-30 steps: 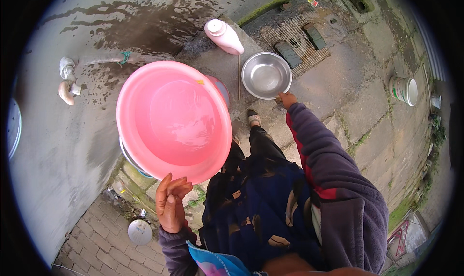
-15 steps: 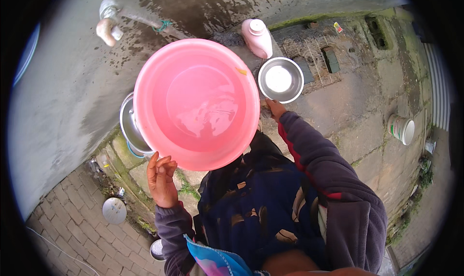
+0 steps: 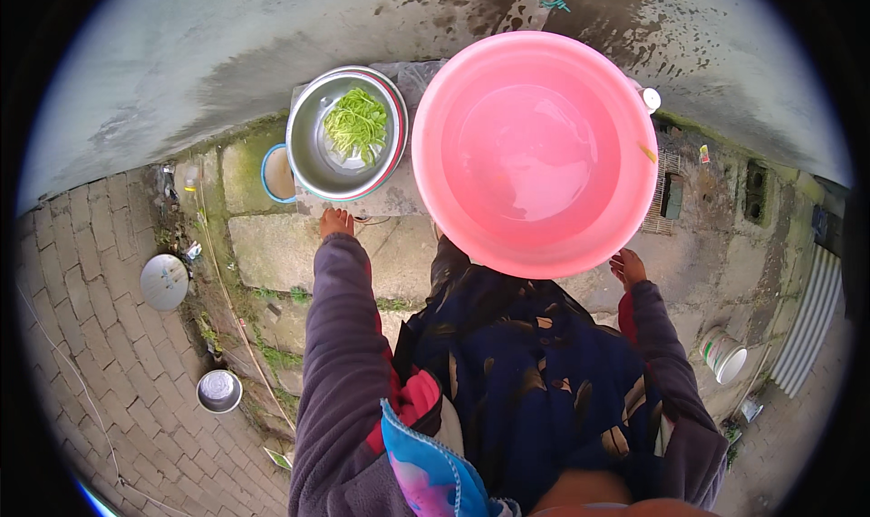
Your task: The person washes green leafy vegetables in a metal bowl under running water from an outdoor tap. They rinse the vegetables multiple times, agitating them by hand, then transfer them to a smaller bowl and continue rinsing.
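Note:
A large pink basin (image 3: pixel 535 250) with some clear water in it stands in front of me. Left of it sits a steel bowl (image 3: pixel 308 141) of green leafy vegetables (image 3: pixel 355 125), stacked in other round rims, one reddish. My left hand (image 3: pixel 336 222) is just below that bowl, at the near edge of the slab, fingers apart and nothing visible in them. Close to the basin's lower right rim is my right hand (image 3: pixel 628 268), its fingers loosely spread and holding nothing that shows. Whether it touches the basin I cannot tell.
A blue-rimmed round container (image 3: pixel 277 173) is beside the slab. A steel bowl (image 3: pixel 218 391) and a round disc (image 3: pixel 164 282) lie at left. To the right are a white bucket (image 3: pixel 724 356), a drain grate (image 3: pixel 664 191) and a white-capped bottle (image 3: pixel 650 99), partly hidden by the basin.
My view has swung left, bringing the bowl of greens fully into sight. The small steel bowl by my right hand no longer shows. My left hand has left the basin's rim for the bowl.

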### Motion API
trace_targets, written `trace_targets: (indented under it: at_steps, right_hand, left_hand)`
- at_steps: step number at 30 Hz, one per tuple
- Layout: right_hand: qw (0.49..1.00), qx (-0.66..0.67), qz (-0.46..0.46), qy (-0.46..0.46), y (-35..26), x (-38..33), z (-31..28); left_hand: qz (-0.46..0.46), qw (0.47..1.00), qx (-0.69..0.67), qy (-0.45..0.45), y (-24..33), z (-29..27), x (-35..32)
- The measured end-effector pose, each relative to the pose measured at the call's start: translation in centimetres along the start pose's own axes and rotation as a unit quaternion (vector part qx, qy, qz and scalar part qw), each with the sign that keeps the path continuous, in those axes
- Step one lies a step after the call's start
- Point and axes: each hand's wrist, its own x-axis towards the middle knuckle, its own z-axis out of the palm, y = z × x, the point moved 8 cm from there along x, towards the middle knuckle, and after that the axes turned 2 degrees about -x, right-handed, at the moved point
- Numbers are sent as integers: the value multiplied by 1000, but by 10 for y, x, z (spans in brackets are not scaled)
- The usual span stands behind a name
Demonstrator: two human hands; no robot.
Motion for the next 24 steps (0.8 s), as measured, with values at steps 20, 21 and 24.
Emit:
trace_targets:
  at_steps: [20, 21, 24]
  right_hand:
    - [995, -32, 84, 34, 98, -125, 56]
    - [996, -16, 80, 36, 98, -125, 57]
    - [996, -13, 72, 43, 98, -127, 58]
  left_hand:
    - [-183, 978, 97, 21, -50, 27, 118]
    - [-181, 981, 75, 9, -48, 32, 118]
    - [-190, 981, 27, 9, -42, 33, 118]
